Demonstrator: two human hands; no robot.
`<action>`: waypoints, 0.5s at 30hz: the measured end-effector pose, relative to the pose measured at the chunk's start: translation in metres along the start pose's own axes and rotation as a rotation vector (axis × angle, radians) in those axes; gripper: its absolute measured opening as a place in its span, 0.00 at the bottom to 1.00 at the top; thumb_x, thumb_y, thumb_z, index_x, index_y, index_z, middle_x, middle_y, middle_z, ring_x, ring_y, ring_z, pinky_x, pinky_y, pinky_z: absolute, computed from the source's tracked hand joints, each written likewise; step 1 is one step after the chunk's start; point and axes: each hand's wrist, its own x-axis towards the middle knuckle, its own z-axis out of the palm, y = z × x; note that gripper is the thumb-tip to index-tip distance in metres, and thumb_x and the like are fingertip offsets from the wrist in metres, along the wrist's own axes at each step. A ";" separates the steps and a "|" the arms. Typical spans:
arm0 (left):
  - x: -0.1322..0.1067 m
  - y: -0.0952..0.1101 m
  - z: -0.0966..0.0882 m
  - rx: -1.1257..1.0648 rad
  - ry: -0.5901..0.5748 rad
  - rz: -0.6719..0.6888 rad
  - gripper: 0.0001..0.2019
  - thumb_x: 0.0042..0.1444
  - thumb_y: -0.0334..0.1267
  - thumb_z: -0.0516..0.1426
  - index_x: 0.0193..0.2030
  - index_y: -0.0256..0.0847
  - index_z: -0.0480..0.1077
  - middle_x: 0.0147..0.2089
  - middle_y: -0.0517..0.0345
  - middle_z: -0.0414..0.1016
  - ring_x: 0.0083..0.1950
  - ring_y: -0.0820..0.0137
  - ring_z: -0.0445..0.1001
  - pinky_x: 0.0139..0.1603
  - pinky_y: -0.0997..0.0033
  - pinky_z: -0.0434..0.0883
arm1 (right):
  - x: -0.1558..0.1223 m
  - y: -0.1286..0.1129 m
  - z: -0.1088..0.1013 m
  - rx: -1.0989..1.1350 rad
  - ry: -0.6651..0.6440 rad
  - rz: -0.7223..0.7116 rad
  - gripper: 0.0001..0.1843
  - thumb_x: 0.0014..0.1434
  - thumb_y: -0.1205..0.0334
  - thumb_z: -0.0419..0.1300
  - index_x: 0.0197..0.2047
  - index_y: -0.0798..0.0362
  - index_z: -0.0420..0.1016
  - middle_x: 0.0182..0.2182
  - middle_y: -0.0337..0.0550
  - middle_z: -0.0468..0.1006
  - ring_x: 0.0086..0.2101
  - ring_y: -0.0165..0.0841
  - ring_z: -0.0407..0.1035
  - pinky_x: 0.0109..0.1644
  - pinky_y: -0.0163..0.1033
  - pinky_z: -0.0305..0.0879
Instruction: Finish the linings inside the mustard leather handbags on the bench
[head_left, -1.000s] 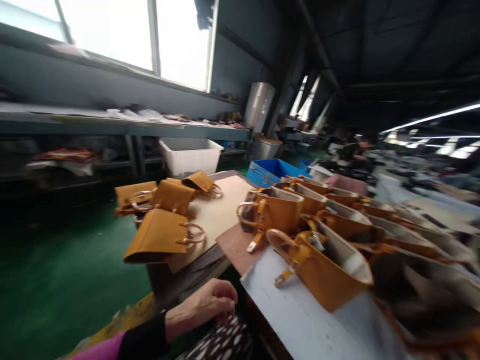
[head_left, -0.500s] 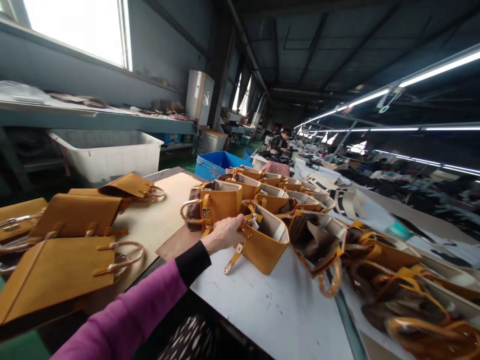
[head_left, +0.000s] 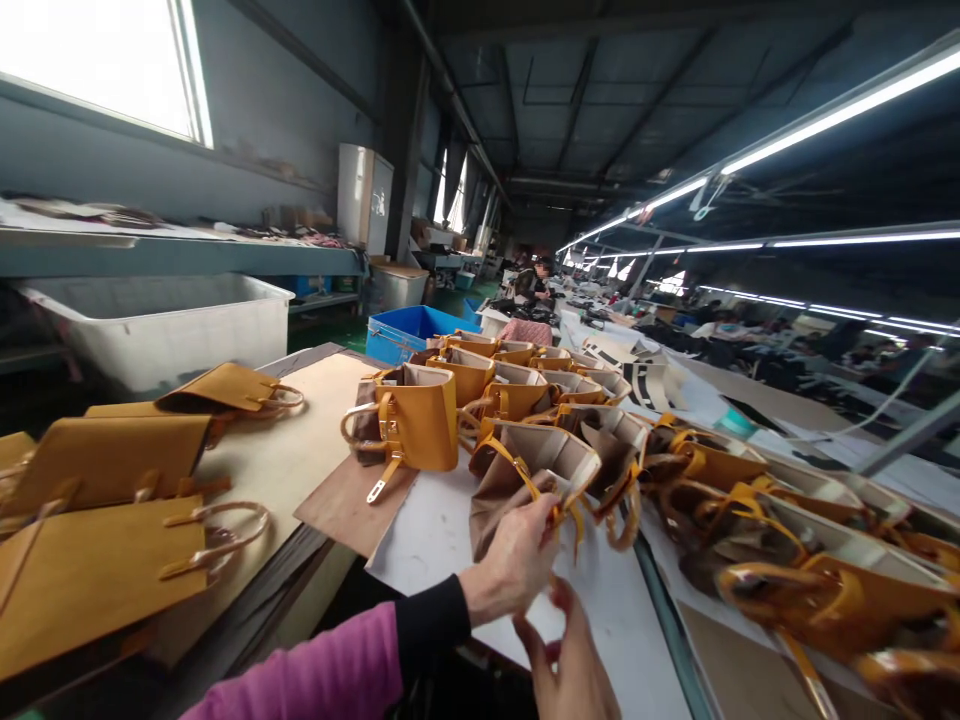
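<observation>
My left hand (head_left: pixel 514 560), in a purple sleeve with a black cuff, is closed on the rim of a mustard-yellow handbag (head_left: pixel 525 470) tipped toward me, its beige lining showing. My right hand (head_left: pixel 574 660) rises at the bottom edge just below the bag, its fingers curled near the bag's handle; whether it grips the handle I cannot tell. A second upright yellow bag (head_left: pixel 416 425) stands just behind on the white table (head_left: pixel 442 530).
Several more yellow bags (head_left: pixel 750 490) crowd the table to the right. Flat yellow bags (head_left: pixel 97 560) lie on a brown board (head_left: pixel 300 440) at left. A white tub (head_left: pixel 157 325) and blue bin (head_left: pixel 409 330) stand behind. A person (head_left: pixel 536 282) works far off.
My left hand has pulled the nearest bag toward me and tipped it over. My right hand has come up into view beneath it. The camera has turned right.
</observation>
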 end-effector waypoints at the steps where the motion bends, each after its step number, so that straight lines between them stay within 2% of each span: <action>1: -0.002 0.003 0.005 -0.039 -0.034 0.002 0.18 0.46 0.25 0.52 0.45 0.40 0.67 0.34 0.58 0.71 0.34 0.69 0.68 0.34 0.73 0.64 | 0.009 -0.001 0.000 -0.043 0.042 0.021 0.28 0.59 0.49 0.48 0.58 0.56 0.57 0.46 0.54 0.76 0.28 0.37 0.72 0.31 0.41 0.67; 3: -0.004 0.006 0.009 -0.111 -0.091 0.015 0.19 0.45 0.26 0.53 0.46 0.39 0.68 0.34 0.57 0.71 0.35 0.69 0.68 0.35 0.73 0.65 | 0.026 -0.004 0.000 -0.144 0.067 0.020 0.24 0.58 0.54 0.48 0.54 0.57 0.60 0.38 0.53 0.78 0.31 0.40 0.73 0.31 0.40 0.65; 6: -0.004 0.002 0.004 -0.189 -0.115 0.024 0.18 0.46 0.27 0.54 0.46 0.38 0.69 0.34 0.58 0.71 0.35 0.69 0.68 0.35 0.74 0.66 | 0.044 -0.011 0.000 -0.230 0.054 -0.001 0.15 0.56 0.58 0.48 0.46 0.52 0.65 0.31 0.48 0.78 0.33 0.42 0.74 0.30 0.39 0.63; 9: -0.003 -0.010 -0.013 -0.219 -0.119 -0.007 0.12 0.48 0.28 0.54 0.40 0.36 0.71 0.31 0.59 0.70 0.32 0.72 0.68 0.32 0.76 0.65 | 0.059 -0.016 0.001 -0.037 -0.043 0.122 0.15 0.59 0.51 0.44 0.38 0.50 0.65 0.22 0.41 0.75 0.24 0.37 0.71 0.26 0.37 0.60; 12: -0.001 -0.026 -0.042 -0.063 0.042 -0.056 0.08 0.51 0.28 0.51 0.33 0.36 0.72 0.29 0.59 0.71 0.32 0.71 0.68 0.34 0.75 0.65 | 0.068 -0.010 -0.005 0.291 -0.113 0.270 0.19 0.57 0.43 0.45 0.29 0.50 0.63 0.19 0.37 0.70 0.17 0.30 0.64 0.19 0.33 0.55; 15: 0.006 -0.046 -0.075 0.159 0.258 -0.032 0.12 0.51 0.27 0.50 0.40 0.39 0.71 0.41 0.55 0.74 0.42 0.66 0.70 0.46 0.71 0.66 | 0.068 0.009 -0.021 0.429 -0.076 0.315 0.23 0.52 0.38 0.52 0.22 0.49 0.57 0.13 0.30 0.58 0.13 0.24 0.52 0.16 0.31 0.46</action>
